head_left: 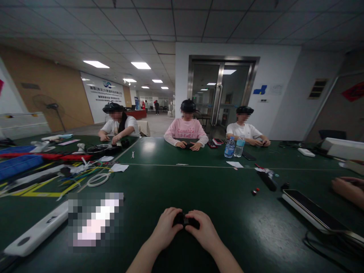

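Note:
Close above the green table (142, 197), my left hand (167, 229) and my right hand (203, 229) meet at a small black object (185, 220) with a rounded shape. My left thumb and fingers close around its left end. The right end is pinched in the same way by my right hand. Between the fingertips only the middle of the object shows, with a lighter grey patch; its kind is not clear. My fingers cover the rest.
On the left lie a white power strip (42, 231), a coiled white cable (98, 180) and a blue tray (21, 167). A dark-screened phone (315, 210) lies right. Water bottles (229, 147) stand farther back. Another person's hand (348, 189) is at the right edge; several people sit opposite.

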Tool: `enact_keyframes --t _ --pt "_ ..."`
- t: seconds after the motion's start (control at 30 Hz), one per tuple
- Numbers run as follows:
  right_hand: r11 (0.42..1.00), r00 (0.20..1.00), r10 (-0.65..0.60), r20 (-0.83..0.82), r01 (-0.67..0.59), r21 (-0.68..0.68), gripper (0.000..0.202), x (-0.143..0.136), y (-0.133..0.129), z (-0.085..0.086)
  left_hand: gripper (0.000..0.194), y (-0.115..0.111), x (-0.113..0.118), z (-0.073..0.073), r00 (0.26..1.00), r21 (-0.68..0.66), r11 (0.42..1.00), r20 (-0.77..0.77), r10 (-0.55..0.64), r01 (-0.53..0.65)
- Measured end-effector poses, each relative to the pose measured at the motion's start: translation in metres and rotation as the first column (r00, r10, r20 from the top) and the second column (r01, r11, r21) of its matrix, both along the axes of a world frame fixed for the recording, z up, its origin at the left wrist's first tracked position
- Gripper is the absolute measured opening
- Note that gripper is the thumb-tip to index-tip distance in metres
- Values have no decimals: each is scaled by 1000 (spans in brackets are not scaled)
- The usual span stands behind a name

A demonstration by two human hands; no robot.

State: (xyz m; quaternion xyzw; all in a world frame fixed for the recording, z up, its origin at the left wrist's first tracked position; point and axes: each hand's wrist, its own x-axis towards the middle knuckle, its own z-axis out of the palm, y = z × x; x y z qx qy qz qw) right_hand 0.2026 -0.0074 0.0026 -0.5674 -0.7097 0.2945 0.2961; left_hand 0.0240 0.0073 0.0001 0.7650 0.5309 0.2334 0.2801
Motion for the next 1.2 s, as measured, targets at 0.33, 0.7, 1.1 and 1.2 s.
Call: enact_keyframes --t 0.33,0.7,1.1,1.2 --pt "999 999 -31 -20 32 7 24 -3 -1 0 48 0 -2 -1 1000 -1 1000 24 -3 3" --pt "999 1000 -6 17 5 46 20 -5 -2 3 47 -2 -2 6 999 -19 999 5 -34 35" --pt "999 1000 -6 11 5 54 19 -4 -2 2 45 -1 -2 3 999 -12 999 11 -39 39" --pt "998 1000 -5 -2 5 57 19 -4 -1 0 45 -3 -2 6 999 -27 999 21 -34 34"
